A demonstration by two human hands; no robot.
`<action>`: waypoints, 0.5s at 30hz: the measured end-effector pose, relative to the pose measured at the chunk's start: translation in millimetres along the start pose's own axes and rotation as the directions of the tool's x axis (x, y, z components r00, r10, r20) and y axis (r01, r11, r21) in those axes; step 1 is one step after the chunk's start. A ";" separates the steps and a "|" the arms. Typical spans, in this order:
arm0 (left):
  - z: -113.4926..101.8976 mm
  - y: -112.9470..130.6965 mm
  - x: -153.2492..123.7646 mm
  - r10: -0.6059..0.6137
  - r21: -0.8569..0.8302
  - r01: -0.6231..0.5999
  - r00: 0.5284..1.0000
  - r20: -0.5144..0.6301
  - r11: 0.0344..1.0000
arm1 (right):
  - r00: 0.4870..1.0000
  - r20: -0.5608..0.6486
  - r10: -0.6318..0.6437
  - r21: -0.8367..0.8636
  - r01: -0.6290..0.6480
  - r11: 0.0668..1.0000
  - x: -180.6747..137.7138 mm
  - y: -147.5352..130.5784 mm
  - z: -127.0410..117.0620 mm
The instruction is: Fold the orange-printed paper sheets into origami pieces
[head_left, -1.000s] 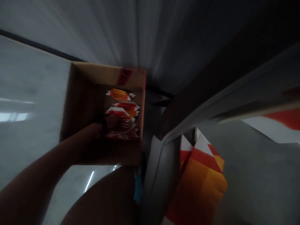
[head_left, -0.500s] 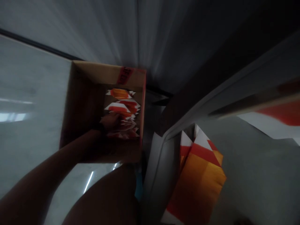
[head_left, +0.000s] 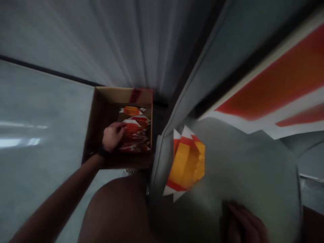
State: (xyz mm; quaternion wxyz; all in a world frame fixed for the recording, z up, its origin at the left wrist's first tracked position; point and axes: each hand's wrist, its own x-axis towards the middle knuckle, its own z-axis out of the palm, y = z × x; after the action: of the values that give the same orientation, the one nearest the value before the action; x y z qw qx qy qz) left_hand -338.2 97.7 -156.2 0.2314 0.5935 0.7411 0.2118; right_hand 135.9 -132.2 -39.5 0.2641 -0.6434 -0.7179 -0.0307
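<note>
My left hand [head_left: 113, 136], with a dark band on the wrist, is over an open cardboard box [head_left: 92, 130] on the floor. Its fingers are bent and slightly apart, and I see nothing held in them. Just beyond the fingertips, several folded paper pieces [head_left: 134, 125] in red, orange and white, with pointed ends, lie in a row in the box. On the grey surface [head_left: 222, 165] to the right rests a larger-looking folded orange piece [head_left: 188, 162] with red and white points. My right hand [head_left: 245, 222] lies low on that surface, dim and blurred, its fingers stretched out.
A red, orange and white printed sheet [head_left: 273, 87] hangs over the upper right, with a zigzag edge. A grey wall panel [head_left: 106, 40] stands behind the box. The surface's raised grey edge [head_left: 158, 152] separates it from the box. My leg [head_left: 116, 209] is below.
My left hand has come up from among the paper pieces in the box. More of the right hand shows at the bottom. The camera view has shifted, so the printed sheet appears larger.
</note>
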 end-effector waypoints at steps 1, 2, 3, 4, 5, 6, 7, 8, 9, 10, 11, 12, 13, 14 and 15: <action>-18.2 12.1 -10.5 -0.026 -0.090 0.022 0.999 -0.048 0.996 | 0.999 -0.010 -0.030 0.017 0.031 0.999 3.4 0.3 3.2; -38.2 26.5 -23.6 -0.045 -0.151 0.030 0.995 -0.094 0.988 | 0.999 -0.017 -0.048 0.033 0.048 0.998 5.8 1.5 5.9; -59.0 43.0 -39.4 -0.053 -0.185 0.028 0.990 -0.129 0.982 | 0.998 -0.023 -0.061 0.046 0.062 0.997 7.1 3.3 8.5; -79.5 61.5 -57.7 -0.090 -0.254 0.046 0.982 -0.165 0.966 | 0.997 -0.036 -0.070 0.060 0.072 0.996 7.7 5.3 10.9; -98.4 81.3 -78.1 -0.129 -0.308 0.061 0.970 -0.206 0.949 | 0.995 -0.060 -0.074 0.071 0.078 0.994 7.8 7.0 13.4; -114.5 101.6 -100.1 -0.154 -0.358 0.052 0.952 -0.265 0.932 | 0.994 -0.081 -0.077 0.080 0.083 0.993 7.7 7.8 15.9; -127.0 121.5 -122.8 -0.170 -0.389 0.031 0.928 -0.330 0.921 | 0.992 -0.104 -0.072 0.090 0.082 0.993 7.9 7.6 18.1; -135.0 139.8 -145.6 -0.183 -0.410 0.011 0.906 -0.382 0.912 | 0.990 -0.127 -0.061 0.100 0.074 0.992 8.7 6.2 19.7; -138.3 155.7 -167.3 -0.189 -0.423 -0.005 0.890 -0.415 0.906 | 0.990 -0.135 -0.040 0.122 0.057 0.991 10.4 3.7 20.5; -136.8 168.4 -187.2 -0.188 -0.425 -0.017 0.880 -0.436 0.905 | 0.989 -0.149 -0.012 0.150 0.035 0.988 13.1 0.7 20.4; -130.6 177.8 -204.2 -0.164 -0.398 -0.030 0.881 -0.443 0.917 | 0.990 -0.141 -0.002 0.193 0.029 0.981 17.0 -2.5 19.4; -120.2 184.2 -217.7 -0.112 -0.345 -0.050 0.894 -0.434 0.937 | 0.990 -0.137 0.037 0.246 -0.002 0.969 21.6 -5.0 17.6; -106.4 188.3 -227.4 -0.021 -0.282 -0.101 0.916 -0.401 0.954 | 0.990 -0.104 0.093 0.318 -0.055 0.947 26.7 -6.4 15.3; -90.2 190.9 -233.4 0.088 -0.209 -0.170 0.932 -0.352 0.963 | 0.989 -0.042 0.145 0.393 -0.117 0.912 31.9 -6.1 12.6; -72.9 192.8 -236.2 0.204 -0.131 -0.261 0.917 -0.342 0.956 | 0.982 0.024 0.189 0.465 -0.178 0.867 36.7 -4.1 9.3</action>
State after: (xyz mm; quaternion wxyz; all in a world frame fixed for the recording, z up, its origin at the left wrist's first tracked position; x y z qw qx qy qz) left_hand -186.3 -96.4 37.5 0.1300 0.6121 0.6717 0.3965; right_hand 127.6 -96.0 -30.9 0.4202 -0.6264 -0.6368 0.1599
